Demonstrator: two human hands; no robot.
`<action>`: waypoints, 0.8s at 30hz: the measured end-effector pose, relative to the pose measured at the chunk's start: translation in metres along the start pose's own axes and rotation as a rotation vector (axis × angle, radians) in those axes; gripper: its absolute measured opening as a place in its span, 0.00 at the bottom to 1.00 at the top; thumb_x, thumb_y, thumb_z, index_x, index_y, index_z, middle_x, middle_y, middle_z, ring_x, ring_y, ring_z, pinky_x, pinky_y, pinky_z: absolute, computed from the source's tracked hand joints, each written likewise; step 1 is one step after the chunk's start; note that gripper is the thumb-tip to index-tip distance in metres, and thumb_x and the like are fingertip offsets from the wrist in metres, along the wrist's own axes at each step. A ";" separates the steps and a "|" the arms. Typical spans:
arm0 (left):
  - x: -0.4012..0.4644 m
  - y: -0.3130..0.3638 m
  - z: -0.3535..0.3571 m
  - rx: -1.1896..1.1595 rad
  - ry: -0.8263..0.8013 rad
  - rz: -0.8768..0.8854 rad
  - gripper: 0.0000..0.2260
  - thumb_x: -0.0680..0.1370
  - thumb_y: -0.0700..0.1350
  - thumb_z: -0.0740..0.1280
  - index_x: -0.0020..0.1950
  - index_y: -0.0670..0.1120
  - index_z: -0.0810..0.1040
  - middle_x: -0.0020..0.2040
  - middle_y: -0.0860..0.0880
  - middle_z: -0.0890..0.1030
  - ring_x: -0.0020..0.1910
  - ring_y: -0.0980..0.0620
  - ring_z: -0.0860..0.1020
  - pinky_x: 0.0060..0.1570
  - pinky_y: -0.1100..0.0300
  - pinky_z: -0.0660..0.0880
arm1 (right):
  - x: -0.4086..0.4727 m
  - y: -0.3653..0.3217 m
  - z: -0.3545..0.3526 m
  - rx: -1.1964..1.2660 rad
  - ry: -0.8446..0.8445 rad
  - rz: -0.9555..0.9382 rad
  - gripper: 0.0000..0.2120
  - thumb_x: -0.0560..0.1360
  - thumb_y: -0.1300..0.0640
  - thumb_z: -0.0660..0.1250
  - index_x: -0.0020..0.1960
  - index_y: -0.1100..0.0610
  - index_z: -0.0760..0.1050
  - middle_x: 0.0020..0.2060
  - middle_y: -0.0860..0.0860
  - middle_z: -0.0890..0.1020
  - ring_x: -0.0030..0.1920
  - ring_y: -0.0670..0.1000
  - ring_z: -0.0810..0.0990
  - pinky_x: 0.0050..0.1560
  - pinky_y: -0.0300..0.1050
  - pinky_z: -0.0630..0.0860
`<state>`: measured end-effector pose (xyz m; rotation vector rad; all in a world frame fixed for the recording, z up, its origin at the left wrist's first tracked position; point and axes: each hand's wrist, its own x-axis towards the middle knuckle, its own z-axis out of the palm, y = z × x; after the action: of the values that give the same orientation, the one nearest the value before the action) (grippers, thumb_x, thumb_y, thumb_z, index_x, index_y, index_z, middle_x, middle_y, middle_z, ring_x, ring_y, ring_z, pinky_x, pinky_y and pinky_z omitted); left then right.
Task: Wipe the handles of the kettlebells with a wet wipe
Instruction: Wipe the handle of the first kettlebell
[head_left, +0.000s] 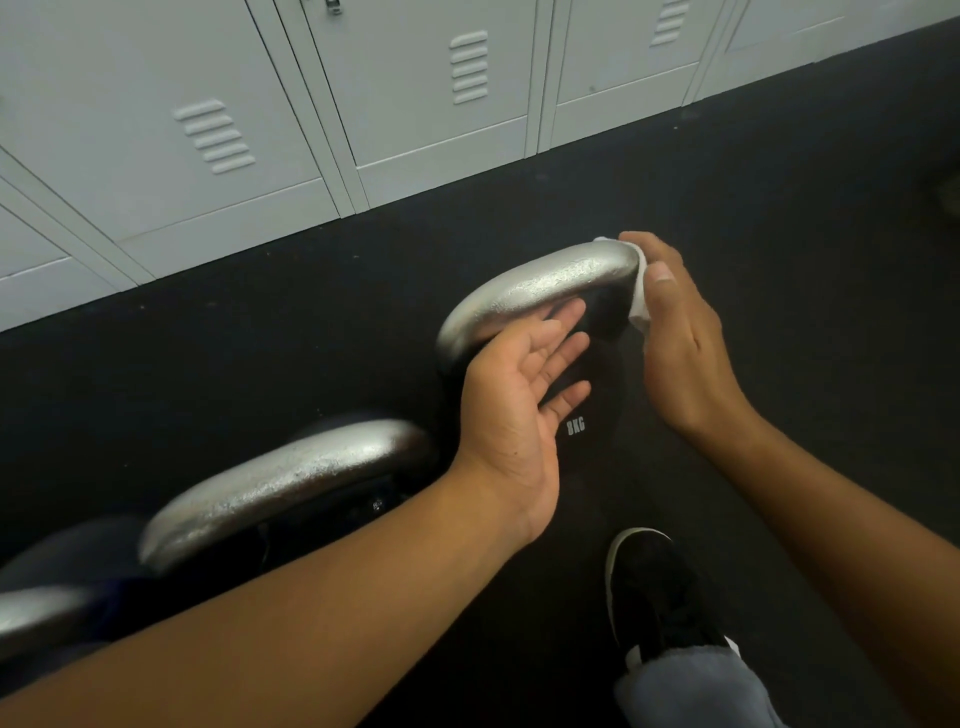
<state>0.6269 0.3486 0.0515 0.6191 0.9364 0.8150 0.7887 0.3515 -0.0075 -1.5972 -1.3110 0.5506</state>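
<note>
A black kettlebell marked 8KG (587, 415) stands on the dark floor with a silver handle (540, 288) arching over it. My right hand (680, 332) wraps a white wet wipe (640, 299) around the handle's right end. My left hand (524, 400) is palm up with straight fingers, reaching under the handle's left side and touching the black body. A second kettlebell's silver handle (280, 483) is at the lower left, and a third handle (31, 613) shows at the left edge.
Grey metal lockers (311, 104) line the wall behind the kettlebells. The floor (779, 182) is dark rubber. My foot in a black shoe (654, 592) stands at the lower right, close to the 8KG kettlebell.
</note>
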 end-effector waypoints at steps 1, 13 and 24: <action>0.000 0.000 0.000 -0.002 -0.001 -0.003 0.14 0.82 0.46 0.60 0.63 0.53 0.81 0.61 0.56 0.85 0.63 0.57 0.81 0.62 0.53 0.74 | 0.004 -0.003 -0.001 -0.013 0.015 0.018 0.25 0.86 0.43 0.45 0.74 0.49 0.71 0.65 0.43 0.78 0.67 0.45 0.76 0.68 0.56 0.73; -0.001 -0.002 0.000 0.081 -0.029 0.014 0.16 0.84 0.47 0.59 0.69 0.54 0.78 0.62 0.57 0.84 0.63 0.57 0.82 0.63 0.52 0.75 | -0.009 0.005 -0.001 -0.001 -0.026 -0.029 0.23 0.88 0.51 0.48 0.81 0.52 0.63 0.77 0.48 0.70 0.78 0.45 0.68 0.77 0.55 0.67; -0.037 -0.028 0.006 1.204 -0.159 0.273 0.37 0.83 0.55 0.60 0.82 0.61 0.35 0.79 0.68 0.30 0.76 0.70 0.30 0.81 0.59 0.41 | -0.016 0.003 0.001 -0.060 -0.098 -0.059 0.26 0.88 0.50 0.46 0.85 0.47 0.48 0.83 0.40 0.53 0.82 0.38 0.51 0.82 0.38 0.51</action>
<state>0.6287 0.3024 0.0495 1.8525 1.1597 0.3443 0.7845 0.3375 -0.0139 -1.5923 -1.4548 0.5637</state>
